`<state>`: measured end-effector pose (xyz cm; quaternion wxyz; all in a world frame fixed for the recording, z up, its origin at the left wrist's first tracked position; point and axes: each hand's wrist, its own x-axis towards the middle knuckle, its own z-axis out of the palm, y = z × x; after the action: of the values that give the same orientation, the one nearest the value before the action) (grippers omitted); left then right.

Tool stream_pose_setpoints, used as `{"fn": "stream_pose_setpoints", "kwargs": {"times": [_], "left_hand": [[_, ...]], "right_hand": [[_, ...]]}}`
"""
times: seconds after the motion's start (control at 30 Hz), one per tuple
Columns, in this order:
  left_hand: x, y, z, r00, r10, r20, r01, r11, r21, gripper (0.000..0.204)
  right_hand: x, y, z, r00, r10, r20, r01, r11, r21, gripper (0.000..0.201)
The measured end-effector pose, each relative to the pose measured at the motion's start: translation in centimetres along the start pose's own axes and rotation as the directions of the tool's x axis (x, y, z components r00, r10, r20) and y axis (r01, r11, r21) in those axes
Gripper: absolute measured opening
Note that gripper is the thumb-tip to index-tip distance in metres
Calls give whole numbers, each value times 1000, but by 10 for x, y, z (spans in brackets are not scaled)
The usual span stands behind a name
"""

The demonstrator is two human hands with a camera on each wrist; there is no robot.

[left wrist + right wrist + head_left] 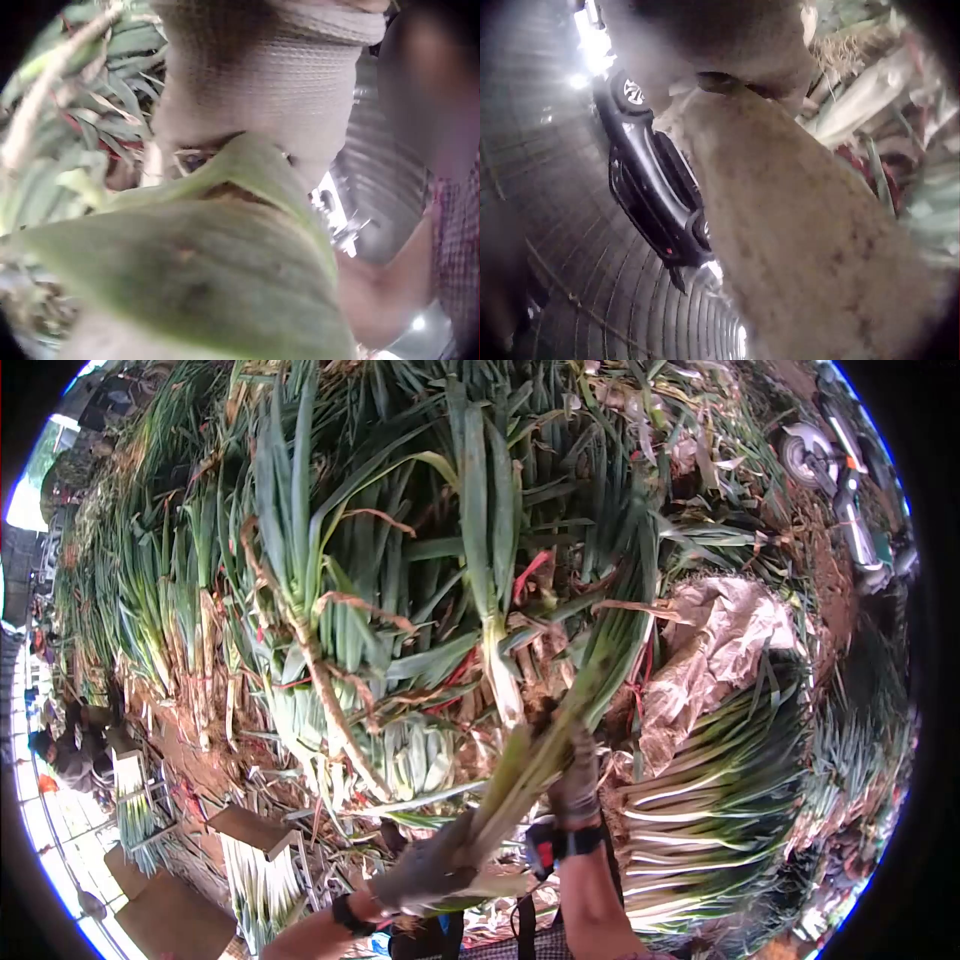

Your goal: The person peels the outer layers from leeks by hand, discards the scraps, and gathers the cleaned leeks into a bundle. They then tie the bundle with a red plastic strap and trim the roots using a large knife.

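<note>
A long green onion stalk point(510, 775) slants across the front of the body in the head view. My left hand point(430, 865), in a grey glove, grips its lower part; my gloved right hand point(575, 785) holds it farther up. In the left wrist view a broad green leaf point(195, 262) lies close in front of the left glove point(259, 82), which covers the fingers. The right glove point(705, 45) is curled round a brownish, dirt-specked leaf or stalk point(787, 217) in the right wrist view.
Piled green onions point(400, 540) fill the area ahead. Neatly laid onions point(700, 810) and a crumpled sack point(720, 650) are at the right. Cardboard point(170, 920) and racked onions point(260, 880) stand at lower left, a motorcycle point(850, 510) at upper right.
</note>
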<state>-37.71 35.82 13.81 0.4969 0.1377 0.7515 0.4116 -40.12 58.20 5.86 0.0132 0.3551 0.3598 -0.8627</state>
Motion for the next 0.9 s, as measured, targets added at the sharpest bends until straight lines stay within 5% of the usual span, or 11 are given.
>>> {"fn": "stream_pose_setpoints", "kwargs": {"times": [0.17, 0.37, 0.43, 0.5, 0.53, 0.57, 0.63, 0.73, 0.8, 0.87, 0.9], "left_hand": [[-101, -85, -13, 895, 340, -288, -252, 919, 302, 71], [-154, -139, -49, 759, 148, -635, -46, 984, 175, 65], [-155, -206, -66, 759, 214, -614, 204, 818, 538, 67], [-130, -217, -84, 599, -249, -761, 44, 959, -279, 63], [-123, -231, -92, 493, 47, -869, 307, 925, 224, 58], [-109, -239, -99, 421, 181, -889, 365, 863, 349, 57], [-64, -227, -93, 413, 33, -910, 241, 960, 144, 52], [13, -158, -77, 669, -318, -672, -90, 863, -498, 39], [30, -149, -70, 720, -302, -625, -128, 827, -547, 35], [29, -147, -58, 643, -423, -639, -196, 715, -671, 23], [29, -147, -53, 606, -477, -636, -236, 656, -717, 18]], "right_hand": [[-73, 53, 87, 981, -25, 194, 33, 999, -40, 43], [-92, 92, 185, 829, -65, 556, 117, 991, -60, 68], [-73, 98, 157, 896, -95, 434, 331, 794, -510, 65], [-40, 110, 98, 905, -279, 323, 426, 556, -714, 56], [-29, 122, 64, 926, -366, 94, 328, 654, -682, 55], [5, 145, -2, 831, -533, 158, 323, 232, -917, 51], [7, 121, -38, 922, -377, -92, 66, 387, -920, 54], [39, 146, -99, 885, -465, -5, 170, 335, -927, 55], [34, 124, -71, 998, -37, -57, -27, 553, -833, 57], [34, 131, -69, 986, -102, 135, 143, 76, -987, 46], [23, 124, -58, 990, -115, 80, 91, 92, -992, 40]]}}
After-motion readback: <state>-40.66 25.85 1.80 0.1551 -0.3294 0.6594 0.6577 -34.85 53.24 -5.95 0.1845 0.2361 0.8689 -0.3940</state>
